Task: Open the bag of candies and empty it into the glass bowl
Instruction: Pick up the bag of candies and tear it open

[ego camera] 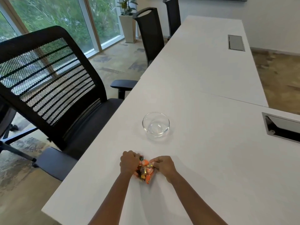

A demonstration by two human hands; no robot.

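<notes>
A small clear bag of candies (145, 171), filled with orange and gold wrapped sweets, lies on the white table (203, 159) near its front. My left hand (129, 162) grips the bag's top left edge and my right hand (164, 164) grips its top right edge. The bag sits between both fists. An empty glass bowl (155, 124) stands on the table a short way beyond the bag, apart from both hands.
A black mesh office chair (53, 88) stands close to the table's left edge, with two more chairs (150, 33) farther back. Two metal cable hatches (282, 126) (236, 42) are set into the tabletop on the right. Windows and a potted plant (128, 18) are behind.
</notes>
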